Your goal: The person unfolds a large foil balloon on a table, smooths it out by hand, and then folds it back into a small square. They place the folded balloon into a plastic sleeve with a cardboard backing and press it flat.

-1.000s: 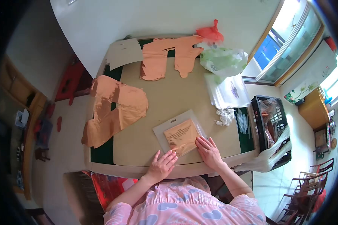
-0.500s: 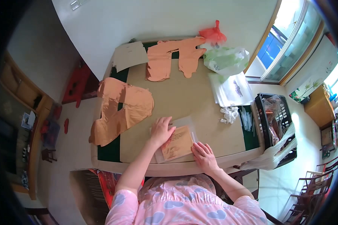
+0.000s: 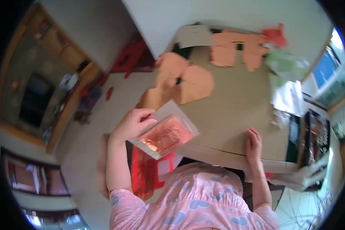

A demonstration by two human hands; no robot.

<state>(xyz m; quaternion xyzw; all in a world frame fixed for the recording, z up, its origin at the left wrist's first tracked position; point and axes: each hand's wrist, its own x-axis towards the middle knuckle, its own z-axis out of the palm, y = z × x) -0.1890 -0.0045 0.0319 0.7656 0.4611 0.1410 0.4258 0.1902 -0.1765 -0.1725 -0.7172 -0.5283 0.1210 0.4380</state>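
Observation:
My left hand (image 3: 133, 123) pinches a clear plastic bag (image 3: 171, 106) by its edge, thumb on top. Inside lies a flat, shiny copper-coloured piece with dark printed lines (image 3: 166, 135). The bag is raised and tilted off the table's front left edge. My right hand (image 3: 253, 145) lies at the front of the table (image 3: 234, 111), fingers stretched out, holding nothing. Flat copper-coloured foil-like pieces (image 3: 197, 82) are spread at the table's left side, nearest my left hand. More such pieces (image 3: 223, 55) lie along the back.
A grey sheet (image 3: 195, 36) lies at the back left. On the right are a red plastic bag (image 3: 275, 36), a pale green bag (image 3: 285, 63), clear plastic sleeves (image 3: 287, 96) and a black crate (image 3: 316, 134). Below my left hand stands something red and shiny (image 3: 143, 172).
My left hand has lifted the bag from the table and carried it left past the edge. My right hand has let go of it and stays on the table. The view has swung left.

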